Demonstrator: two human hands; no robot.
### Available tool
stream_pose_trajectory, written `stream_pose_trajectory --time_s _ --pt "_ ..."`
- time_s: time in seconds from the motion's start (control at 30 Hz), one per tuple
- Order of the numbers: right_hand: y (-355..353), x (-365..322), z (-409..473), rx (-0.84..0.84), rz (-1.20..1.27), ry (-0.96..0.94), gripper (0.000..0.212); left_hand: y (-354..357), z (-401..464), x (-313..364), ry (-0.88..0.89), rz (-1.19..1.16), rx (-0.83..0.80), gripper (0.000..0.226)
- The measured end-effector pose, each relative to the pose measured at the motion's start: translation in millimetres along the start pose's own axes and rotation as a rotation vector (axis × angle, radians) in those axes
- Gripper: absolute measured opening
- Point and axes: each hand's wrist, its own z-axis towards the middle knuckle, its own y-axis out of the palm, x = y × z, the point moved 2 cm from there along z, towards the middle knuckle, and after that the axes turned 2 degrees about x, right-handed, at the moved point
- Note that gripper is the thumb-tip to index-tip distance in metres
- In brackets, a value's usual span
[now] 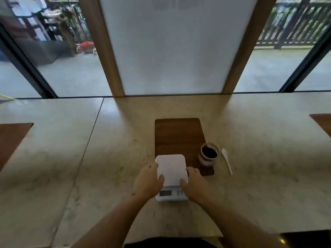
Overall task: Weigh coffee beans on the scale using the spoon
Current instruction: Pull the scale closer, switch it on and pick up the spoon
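Note:
A white digital scale lies on the stone counter, its far half over a dark wooden inlay. My left hand grips its left side and my right hand grips its right side, thumbs on the platform. The display faces me, partly hidden between my hands. An open glass jar of dark coffee beans stands to the right of the scale on the inlay's edge. A white plastic spoon lies on the counter just right of the jar, handle toward me.
The pale stone counter runs left and right, with more wooden inlays at the far left and far right. A frosted panel with wooden posts and windows stands behind the counter.

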Motion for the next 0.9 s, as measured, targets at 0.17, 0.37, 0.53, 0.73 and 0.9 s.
stream_pose_trajectory --time_s 0.17,0.37,0.53,0.73,0.9 --pt "12 6 -22 -0.087 -0.048 0.056 0.043 23 -28 -7 -0.069 -0.066 -0.111 0.011" --pt "-1 1 -23 -0.108 0.001 0.060 0.046 28 -22 -14 -0.047 -0.082 -0.078 0.023" --pt "2 11 -38 -0.111 0.081 0.117 0.040 40 -31 -23 -0.032 -0.067 -0.079 0.024" --pt "9 32 -53 -0.060 0.144 0.181 0.023 70 -51 -22 -0.166 -0.004 -0.027 0.068" --pt "12 60 -54 -0.099 0.170 0.229 0.047 105 -83 -20 -0.255 0.024 -0.026 0.093"
